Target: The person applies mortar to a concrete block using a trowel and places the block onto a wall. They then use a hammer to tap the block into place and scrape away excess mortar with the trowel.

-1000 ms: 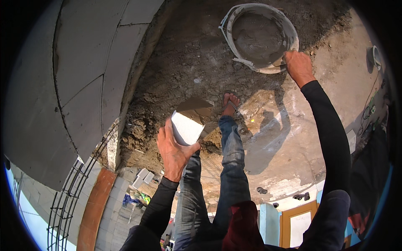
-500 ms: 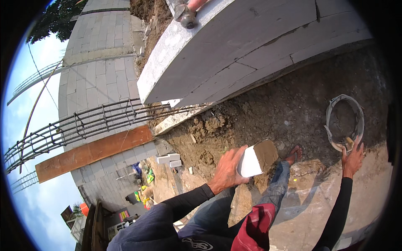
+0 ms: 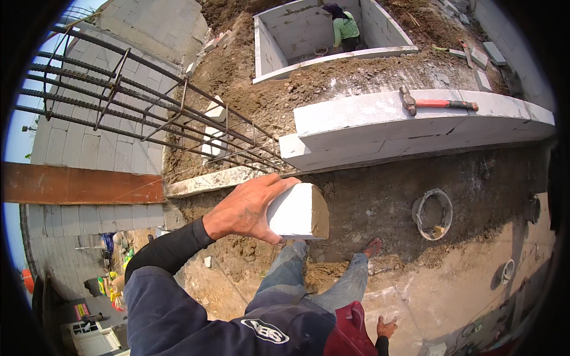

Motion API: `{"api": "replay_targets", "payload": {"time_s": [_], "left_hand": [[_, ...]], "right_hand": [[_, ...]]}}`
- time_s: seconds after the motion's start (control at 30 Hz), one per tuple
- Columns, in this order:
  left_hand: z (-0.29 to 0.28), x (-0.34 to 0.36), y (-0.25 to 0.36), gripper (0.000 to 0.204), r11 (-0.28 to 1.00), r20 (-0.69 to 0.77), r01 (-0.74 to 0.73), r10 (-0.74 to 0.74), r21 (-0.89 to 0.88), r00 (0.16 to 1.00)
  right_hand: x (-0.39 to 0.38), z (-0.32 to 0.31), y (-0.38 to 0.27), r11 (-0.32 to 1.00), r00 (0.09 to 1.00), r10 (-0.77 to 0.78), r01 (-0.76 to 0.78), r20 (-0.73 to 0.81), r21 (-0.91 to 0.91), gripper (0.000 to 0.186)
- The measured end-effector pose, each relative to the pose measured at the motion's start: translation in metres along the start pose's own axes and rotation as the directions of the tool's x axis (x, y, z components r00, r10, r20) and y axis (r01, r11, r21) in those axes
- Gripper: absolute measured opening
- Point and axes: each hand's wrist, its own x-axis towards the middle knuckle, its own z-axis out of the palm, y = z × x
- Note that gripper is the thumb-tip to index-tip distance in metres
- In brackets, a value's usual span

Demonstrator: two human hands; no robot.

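My left hand (image 3: 246, 207) grips a white block (image 3: 288, 210) with grey-brown mortar smeared on its right face. The block hangs over the dirt by my legs, below the gap between the steel rebar cage (image 3: 116, 83) and the low block wall (image 3: 368, 145). A hammer (image 3: 439, 104) with a red-and-black handle lies on that wall's top. My right hand (image 3: 386, 326) is open and empty at the lower right. The mortar bucket (image 3: 420, 210) stands on the ground to the right, with a tool handle (image 3: 439, 230) inside it.
A person (image 3: 344, 29) in green works inside a block-walled pit (image 3: 332, 59) beyond the wall. An orange-brown plank (image 3: 83, 184) crosses at the left. Loose blocks (image 3: 493, 53) lie at the upper right. A small pail (image 3: 507, 271) and cables are at the right.
My view has swung up to the wall, rebar and pit. My right hand has left the bucket and dropped downward, now open. My left hand still holds the block, raised toward the wall.
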Motion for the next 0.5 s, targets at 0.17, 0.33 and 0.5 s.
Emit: {"api": "replay_targets", "payload": {"time_s": [0.17, 0.33, 0.5], "left_hand": [[-0.108, 0.003, -0.038, 0.107, 0.976, -0.088, -0.084, 0.103, 0.202, 0.991], [-0.155, 0.03, -0.073, 0.111, 0.957, -0.191, -0.013, 0.072, 0.291, 0.979], [-0.157, 0.077, -0.093, 0.113, 0.967, -0.272, 0.065, 0.004, 0.245, 0.962]], "right_hand": [[-0.061, 0.055, -0.041, 0.946, 0.969, -0.19, 0.223, -0.156, 0.235, 0.101], [-0.118, 0.064, -0.11, 0.859, 0.954, -0.204, 0.282, -0.219, 0.427, 0.097], [-0.125, 0.075, -0.088, 0.85, 0.973, -0.072, 0.175, -0.22, 0.497, 0.098]]}}
